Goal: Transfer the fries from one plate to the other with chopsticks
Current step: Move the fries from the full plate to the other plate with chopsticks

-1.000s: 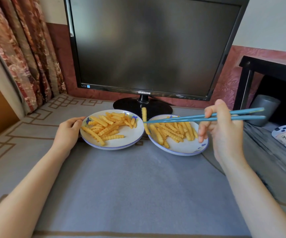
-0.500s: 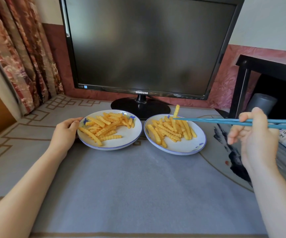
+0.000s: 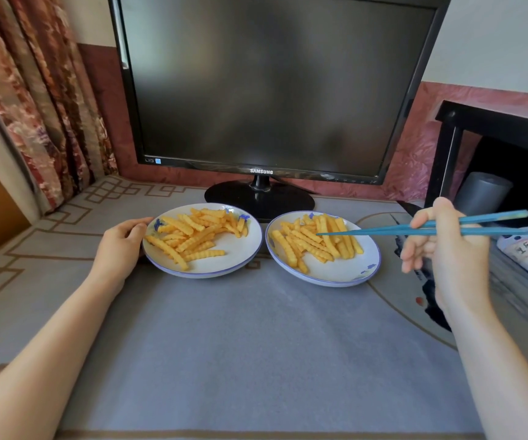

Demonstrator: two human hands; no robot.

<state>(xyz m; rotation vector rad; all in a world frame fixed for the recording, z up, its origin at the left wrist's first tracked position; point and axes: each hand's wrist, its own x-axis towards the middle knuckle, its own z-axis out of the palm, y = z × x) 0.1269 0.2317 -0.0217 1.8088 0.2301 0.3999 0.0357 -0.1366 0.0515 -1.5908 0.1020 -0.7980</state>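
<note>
Fries [image 3: 193,236] sit split about evenly across left plate [image 3: 240,265] and right plate [image 3: 351,271] at mid-frame, so half seems undone; right hand [image 3: 447,258] grips the chopsticks [image 3: 415,231], tips nearly together and empty over the right pile, left hand [image 3: 120,249] holding the left rim

Soft, even daylight, bright enough that everything in front of the monitor [image 3: 269,87] reads clearly. Its dark screen is dull, with only a thin pale strip of glare down its left bezel. Below it, the left plate [image 3: 234,252] and right plate [image 3: 335,268] throw faint, soft shadows under their near rims, and the fries [image 3: 193,236] are sharp. Right of the monitor the black shelf [image 3: 494,122] sinks into deep shadow, and the chopsticks [image 3: 383,230] smear at their far ends. Left of the monitor the curtain [image 3: 34,90] blurs and leans — wide-angle bowing also curves the monitor's own edges.
</note>
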